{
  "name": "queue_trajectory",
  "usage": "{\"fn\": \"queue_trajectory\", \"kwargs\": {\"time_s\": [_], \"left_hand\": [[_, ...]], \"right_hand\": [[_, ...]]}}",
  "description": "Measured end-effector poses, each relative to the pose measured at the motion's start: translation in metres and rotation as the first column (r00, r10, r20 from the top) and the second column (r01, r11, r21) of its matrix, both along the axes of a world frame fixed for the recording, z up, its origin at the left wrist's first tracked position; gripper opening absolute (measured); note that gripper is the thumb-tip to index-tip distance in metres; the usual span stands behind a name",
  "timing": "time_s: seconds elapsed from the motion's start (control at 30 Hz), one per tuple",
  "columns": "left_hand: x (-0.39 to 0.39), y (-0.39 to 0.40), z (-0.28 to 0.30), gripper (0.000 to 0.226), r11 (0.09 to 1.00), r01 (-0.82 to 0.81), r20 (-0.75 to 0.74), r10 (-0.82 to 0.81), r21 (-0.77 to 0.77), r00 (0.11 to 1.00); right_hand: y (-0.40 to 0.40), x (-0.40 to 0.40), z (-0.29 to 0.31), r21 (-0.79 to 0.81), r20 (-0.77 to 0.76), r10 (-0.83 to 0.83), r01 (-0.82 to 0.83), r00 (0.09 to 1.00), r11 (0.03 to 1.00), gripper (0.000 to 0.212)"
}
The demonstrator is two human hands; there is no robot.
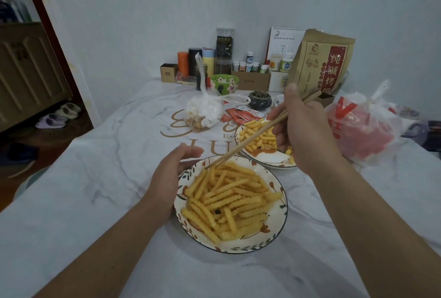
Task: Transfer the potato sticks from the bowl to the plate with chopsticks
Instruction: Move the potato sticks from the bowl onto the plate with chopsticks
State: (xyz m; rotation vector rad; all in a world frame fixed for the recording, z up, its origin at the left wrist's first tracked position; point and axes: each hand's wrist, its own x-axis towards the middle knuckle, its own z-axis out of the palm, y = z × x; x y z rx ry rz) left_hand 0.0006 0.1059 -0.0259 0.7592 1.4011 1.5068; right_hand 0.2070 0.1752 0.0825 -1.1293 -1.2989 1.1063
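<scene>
1. The surface (95, 178) is covered in a pale marbled cloth with gold lettering, partly hidden; only "LU" and "Ev" can be read.
2. A brown paper bag (319, 61) stands far right, printed with red Chinese characters, 纯碱 among them; a red-and-white plastic bag (362, 126) lies to the right.
3. The near dish (279, 226), which I take for the bowl, sits in the middle, heaped with crinkle-cut potato sticks (229, 200).
4. The far dish (269, 159), probably the plate, is just beyond it to the right, touching or nearly so, and already carries some sticks.
5. The left hand (167, 178) cups the bowl's left rim, fingers curled against it, steadying it.
6. The right hand (303, 128) has its grip pressed around the chopsticks (253, 138).
7. Their tips reach the far edge of the heap, close together; whether a stick is pinched I cannot tell.
8. The step looks like picking up; next calls for a firm pinch, a lift, and a short carry far-right.
</scene>
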Motion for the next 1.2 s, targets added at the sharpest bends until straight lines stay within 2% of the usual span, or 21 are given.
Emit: {"fn": "queue_trajectory", "kwargs": {"time_s": [0.13,0.27,0.4,0.5,0.57,0.67,0.97,1.07,1.2], "left_hand": [[0.0,0.0,0.0,0.044,1.0,0.003,-0.002,-0.003,-0.001,1.0],[0.001,-0.001,0.001,0.043,1.0,-0.002,0.003,0.002,0.005,1.0],[0.001,-0.001,0.001,0.042,1.0,-0.002,0.001,0.002,0.016,1.0],[0.001,0.0,0.0,0.042,1.0,0.0,0.001,0.0,0.02,1.0],[0.0,0.0,0.0,0.042,1.0,0.001,-0.005,-0.001,0.02,1.0],[0.001,0.0,0.0,0.042,1.0,0.003,-0.004,-0.003,0.012,1.0],[0.002,0.0,0.002,0.042,1.0,-0.004,0.007,0.004,-0.013,1.0],[0.001,-0.001,0.001,0.042,1.0,-0.004,0.012,0.005,-0.015,1.0],[0.002,0.0,0.002,0.042,1.0,-0.01,0.007,0.01,-0.007,1.0]], "right_hand": [[-0.001,-0.002,0.001,-0.018,-0.011,0.007,-0.007,1.0,1.0,0.066],[-0.002,0.001,0.003,-0.031,0.062,0.021,-0.019,0.998,0.999,0.065],[0.002,0.011,0.012,0.063,0.026,-0.031,0.029,0.999,0.998,0.061],[0.01,0.022,0.013,0.186,-0.02,-0.129,0.13,0.991,0.974,0.055],[0.019,0.031,0.008,0.284,0.013,-0.241,0.227,0.971,0.931,0.052],[0.031,0.04,0.0,0.334,0.048,-0.345,0.31,0.937,0.89,0.048],[0.046,0.036,-0.033,0.319,0.061,-0.242,0.211,0.968,0.924,0.043],[0.048,0.032,-0.042,0.322,0.04,-0.265,0.239,0.963,0.916,0.048],[0.053,0.034,-0.049,0.383,0.089,-0.301,0.246,0.95,0.89,0.049]]}}
